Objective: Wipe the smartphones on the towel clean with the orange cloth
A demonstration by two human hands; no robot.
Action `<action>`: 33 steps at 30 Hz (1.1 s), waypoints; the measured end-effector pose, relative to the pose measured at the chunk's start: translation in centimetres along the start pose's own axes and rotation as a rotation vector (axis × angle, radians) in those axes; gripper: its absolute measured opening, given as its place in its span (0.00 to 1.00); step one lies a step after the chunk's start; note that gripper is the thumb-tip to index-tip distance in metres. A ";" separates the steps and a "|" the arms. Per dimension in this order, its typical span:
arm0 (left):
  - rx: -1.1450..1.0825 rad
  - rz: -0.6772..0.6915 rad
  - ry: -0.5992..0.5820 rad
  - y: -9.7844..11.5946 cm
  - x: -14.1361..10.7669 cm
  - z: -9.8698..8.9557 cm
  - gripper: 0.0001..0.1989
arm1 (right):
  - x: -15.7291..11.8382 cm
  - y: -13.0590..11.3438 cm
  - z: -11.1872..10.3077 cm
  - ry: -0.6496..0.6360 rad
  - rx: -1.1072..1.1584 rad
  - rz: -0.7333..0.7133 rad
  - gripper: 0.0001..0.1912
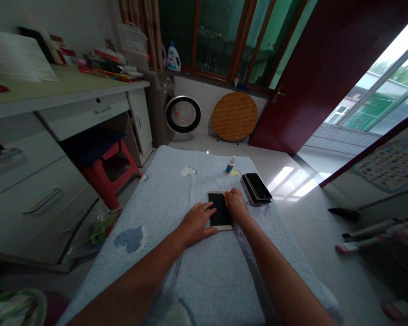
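A smartphone (220, 213) with a dark screen and pale frame lies face up on the cloth-covered surface. My left hand (197, 224) rests at its left side, fingers spread, fingertips on the screen's edge and thumb by the lower left corner. Over the phone's upper right edge, my right hand (236, 203) is closed, its fingertips pressed together at the screen. A small orange bit shows at those fingertips, too small to name. To the right lies a stack of dark phones (257, 188). A small spray bottle (230, 165) stands beyond them, upright.
The light blue cloth (170, 194) covers the surface under my hands. On the left are a drawer desk (54, 104) and a red stool (112, 167). Farther back stand a washing machine with its round door (168, 118) open, a round wooden tabletop (235, 117) and a dark red door (313, 68).
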State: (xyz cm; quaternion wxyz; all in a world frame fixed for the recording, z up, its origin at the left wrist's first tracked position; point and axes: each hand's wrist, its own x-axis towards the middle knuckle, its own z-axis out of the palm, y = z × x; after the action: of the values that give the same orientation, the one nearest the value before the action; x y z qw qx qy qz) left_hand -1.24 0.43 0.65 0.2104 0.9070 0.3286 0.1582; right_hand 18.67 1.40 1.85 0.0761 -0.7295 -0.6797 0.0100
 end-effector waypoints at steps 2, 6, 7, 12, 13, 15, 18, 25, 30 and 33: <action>-0.016 -0.009 -0.007 0.2 0.0 -0.2 0.33 | 0.6 -0.1 0.0 0.009 -0.051 -0.042 0.15; -0.053 -0.019 0.009 0.6 0.1 -0.5 0.32 | 0.5 -0.9 -0.4 0.002 -0.135 -0.132 0.15; -0.065 -0.018 0.026 0.6 0.1 -0.6 0.32 | 0.2 -1.2 -0.6 -0.002 -0.140 -0.159 0.15; -0.053 -0.037 0.089 0.3 0.1 -0.3 0.34 | -3.5 -2.3 -1.6 -0.072 -0.079 -0.336 0.17; -0.035 -0.039 0.091 0.2 0.0 -0.2 0.34 | -4.5 -2.5 -1.8 -0.081 -0.062 -0.363 0.17; -0.004 -0.043 0.092 0.2 -0.1 -0.2 0.33 | -6.6 -2.6 -2.2 -0.102 -0.038 -0.403 0.18; 0.024 -0.053 0.093 0.2 -0.2 -0.2 0.31 | -8.7 -2.4 -2.3 -0.113 -0.025 -0.422 0.20; 0.036 -0.039 0.079 0.2 -0.1 -0.3 0.31 | -5.1 -0.3 -1.4 -0.063 -0.100 -0.299 0.14; 0.022 -0.034 0.091 0.3 0.0 -0.5 0.30 | -0.3 -1.6 -1.3 -0.062 -0.148 -0.232 0.13; 0.008 -0.033 0.113 0.3 0.0 -0.6 0.30 | 1.0 -3.1 -1.3 -0.074 -0.137 -0.269 0.11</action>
State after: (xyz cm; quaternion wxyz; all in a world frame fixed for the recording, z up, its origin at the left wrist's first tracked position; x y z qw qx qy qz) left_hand -1.36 0.38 1.25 0.1905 0.8920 0.3554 0.2042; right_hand 15.86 2.46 3.59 0.0017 -0.6346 -0.7725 -0.0200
